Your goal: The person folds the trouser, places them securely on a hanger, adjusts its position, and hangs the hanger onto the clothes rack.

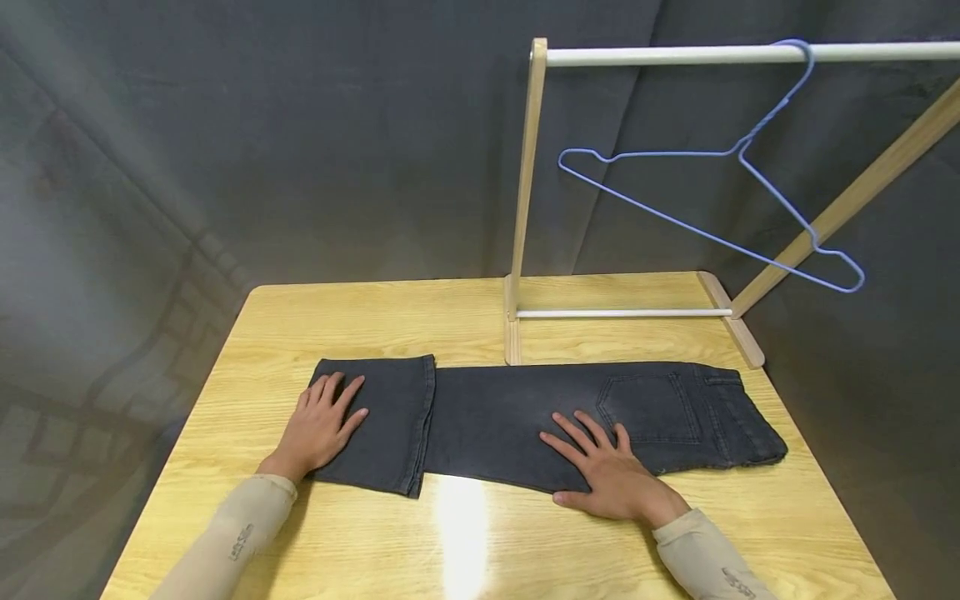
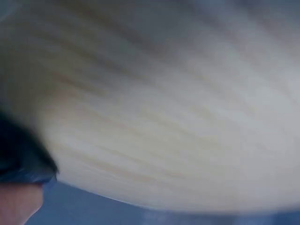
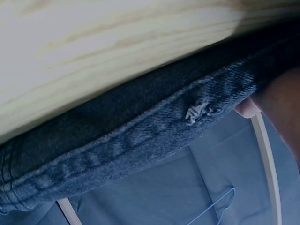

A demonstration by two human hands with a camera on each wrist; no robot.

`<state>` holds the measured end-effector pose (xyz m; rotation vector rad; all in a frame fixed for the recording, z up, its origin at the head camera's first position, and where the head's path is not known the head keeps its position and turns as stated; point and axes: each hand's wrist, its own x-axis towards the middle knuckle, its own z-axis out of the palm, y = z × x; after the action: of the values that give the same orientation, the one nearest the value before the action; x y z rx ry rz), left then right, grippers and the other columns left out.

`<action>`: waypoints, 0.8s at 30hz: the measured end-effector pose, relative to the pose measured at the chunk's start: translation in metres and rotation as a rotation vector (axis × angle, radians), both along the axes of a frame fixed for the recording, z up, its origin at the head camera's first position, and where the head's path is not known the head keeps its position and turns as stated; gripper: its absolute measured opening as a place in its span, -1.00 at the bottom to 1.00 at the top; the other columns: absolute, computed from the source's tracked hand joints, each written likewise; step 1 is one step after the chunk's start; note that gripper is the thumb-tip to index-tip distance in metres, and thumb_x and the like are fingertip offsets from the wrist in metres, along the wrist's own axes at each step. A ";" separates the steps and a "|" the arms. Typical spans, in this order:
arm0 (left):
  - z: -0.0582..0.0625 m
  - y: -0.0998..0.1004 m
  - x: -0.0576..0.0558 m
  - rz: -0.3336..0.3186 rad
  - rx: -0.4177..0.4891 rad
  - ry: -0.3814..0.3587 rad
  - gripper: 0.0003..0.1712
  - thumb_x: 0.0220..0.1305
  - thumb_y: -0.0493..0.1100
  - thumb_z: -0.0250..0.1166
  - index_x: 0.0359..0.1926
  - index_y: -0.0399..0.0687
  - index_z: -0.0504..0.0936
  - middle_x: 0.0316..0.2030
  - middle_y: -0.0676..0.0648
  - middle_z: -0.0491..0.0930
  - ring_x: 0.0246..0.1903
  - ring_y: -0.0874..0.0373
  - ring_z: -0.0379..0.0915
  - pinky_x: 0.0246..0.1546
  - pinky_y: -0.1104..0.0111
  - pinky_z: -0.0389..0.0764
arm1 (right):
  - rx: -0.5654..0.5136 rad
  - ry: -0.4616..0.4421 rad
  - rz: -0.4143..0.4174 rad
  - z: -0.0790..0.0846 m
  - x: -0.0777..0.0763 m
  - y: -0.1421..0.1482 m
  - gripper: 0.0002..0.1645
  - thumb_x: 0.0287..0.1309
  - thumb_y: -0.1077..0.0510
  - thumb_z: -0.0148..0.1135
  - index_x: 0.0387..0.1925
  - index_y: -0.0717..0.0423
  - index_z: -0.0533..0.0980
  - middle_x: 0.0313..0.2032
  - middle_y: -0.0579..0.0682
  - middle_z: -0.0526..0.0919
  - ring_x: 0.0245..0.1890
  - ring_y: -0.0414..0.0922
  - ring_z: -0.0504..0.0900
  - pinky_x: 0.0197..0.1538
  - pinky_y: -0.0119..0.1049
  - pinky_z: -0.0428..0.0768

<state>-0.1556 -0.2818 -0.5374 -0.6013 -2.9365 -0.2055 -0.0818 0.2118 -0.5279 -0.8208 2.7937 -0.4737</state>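
A pair of dark jeans (image 1: 517,425) lies flat and folded lengthwise across the table, waistband at the right with a back pocket showing. At the left, the leg ends are turned back over the legs as a flap (image 1: 397,417). My left hand (image 1: 318,425) rests on that flap near its left fold, fingers spread. Along the front edge of the thigh part, my right hand (image 1: 611,475) lies with fingers spread on the denim. The right wrist view shows the side seam of the jeans (image 3: 140,126) with a pale frayed spot. Blurred tabletop fills most of the left wrist view.
A wooden garment rack (image 1: 527,183) with white rods stands at the table's back right. From its top rod (image 1: 660,56) hangs a blue wire hanger (image 1: 675,221). Grey curtains surround the wood-grain table (image 1: 360,317); its right edge runs close to the waistband.
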 end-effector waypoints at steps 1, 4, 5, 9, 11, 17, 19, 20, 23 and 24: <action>-0.002 0.001 -0.002 0.018 -0.001 -0.008 -0.27 0.45 0.21 0.08 0.50 0.05 0.24 0.45 -0.33 0.13 0.47 -0.31 -0.01 0.37 -0.23 0.12 | -0.002 -0.002 -0.003 -0.001 0.000 0.000 0.00 0.18 -0.51 0.09 0.55 -0.38 0.03 0.60 -0.07 -0.09 0.56 0.19 -0.10 0.26 0.58 -0.06; -0.006 0.001 -0.006 0.056 0.017 -0.057 -0.25 0.46 0.23 0.03 0.53 0.05 0.16 0.54 -0.30 -0.05 0.56 -0.26 -0.24 0.45 -0.20 -0.05 | -0.003 -0.010 -0.007 -0.002 0.000 0.000 -0.01 0.19 -0.51 0.08 0.55 -0.39 0.02 0.60 -0.08 -0.10 0.57 0.18 -0.10 0.27 0.56 -0.07; -0.006 0.000 -0.006 0.063 0.021 -0.077 -0.23 0.46 0.24 0.02 0.54 0.05 0.14 0.56 -0.30 -0.11 0.57 -0.26 -0.30 0.47 -0.19 -0.09 | -0.005 -0.012 -0.007 -0.002 0.000 0.000 -0.01 0.19 -0.51 0.08 0.55 -0.39 0.02 0.60 -0.08 -0.10 0.57 0.18 -0.10 0.27 0.56 -0.06; -0.006 0.000 -0.007 0.063 0.028 -0.148 -0.17 0.46 0.27 0.00 0.57 0.03 0.05 0.58 -0.31 -0.21 0.57 -0.27 -0.38 0.49 -0.17 -0.16 | -0.002 -0.016 -0.005 0.000 -0.001 0.000 0.00 0.18 -0.51 0.09 0.55 -0.39 0.02 0.60 -0.09 -0.10 0.57 0.18 -0.10 0.27 0.56 -0.05; -0.004 0.001 -0.008 0.062 0.028 -0.159 -0.16 0.45 0.28 0.01 0.58 0.03 0.04 0.58 -0.30 -0.22 0.57 -0.28 -0.37 0.50 -0.17 -0.17 | -0.001 -0.013 -0.006 0.001 -0.001 0.000 0.00 0.18 -0.51 0.11 0.55 -0.39 0.03 0.60 -0.09 -0.10 0.57 0.18 -0.11 0.27 0.56 -0.05; -0.004 0.001 -0.008 0.075 0.006 -0.137 -0.12 0.45 0.31 0.00 0.58 0.00 0.00 0.58 -0.27 -0.21 0.57 -0.26 -0.34 0.51 -0.14 -0.18 | -0.003 -0.011 -0.007 0.001 -0.002 0.000 0.01 0.17 -0.50 0.12 0.55 -0.38 0.03 0.60 -0.09 -0.10 0.57 0.18 -0.11 0.27 0.56 -0.07; -0.006 0.001 -0.007 0.078 0.005 -0.129 -0.11 0.45 0.32 -0.02 0.58 -0.01 0.00 0.58 -0.27 -0.20 0.57 -0.26 -0.33 0.51 -0.14 -0.18 | -0.007 -0.015 -0.008 0.001 -0.001 -0.001 0.00 0.17 -0.49 0.13 0.55 -0.38 0.04 0.60 -0.08 -0.09 0.57 0.18 -0.11 0.27 0.56 -0.08; -0.006 0.001 -0.007 0.078 0.005 -0.128 -0.12 0.45 0.32 -0.02 0.58 -0.01 0.01 0.58 -0.28 -0.20 0.57 -0.27 -0.33 0.51 -0.14 -0.18 | -0.006 -0.016 -0.007 0.001 -0.001 -0.001 0.00 0.17 -0.49 0.13 0.55 -0.38 0.03 0.60 -0.08 -0.10 0.57 0.18 -0.11 0.27 0.56 -0.08; -0.005 0.002 -0.007 0.080 0.027 -0.126 -0.15 0.45 0.30 0.00 0.57 0.01 0.06 0.58 -0.29 -0.17 0.57 -0.28 -0.32 0.50 -0.17 -0.18 | -0.008 -0.018 -0.005 0.001 -0.001 -0.001 0.00 0.18 -0.49 0.13 0.55 -0.37 0.04 0.60 -0.07 -0.09 0.56 0.19 -0.11 0.26 0.56 -0.08; -0.005 0.003 -0.008 0.084 0.034 -0.127 -0.16 0.45 0.29 0.01 0.57 0.04 0.08 0.58 -0.29 -0.16 0.57 -0.28 -0.32 0.49 -0.18 -0.19 | -0.008 -0.018 -0.006 0.001 -0.002 -0.001 0.00 0.18 -0.49 0.12 0.55 -0.37 0.04 0.60 -0.08 -0.09 0.56 0.19 -0.11 0.26 0.56 -0.08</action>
<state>-0.1635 -0.2791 -0.5423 -0.4757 -3.0652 -0.2940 -0.0835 0.2108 -0.5268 -0.8057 2.7806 -0.4909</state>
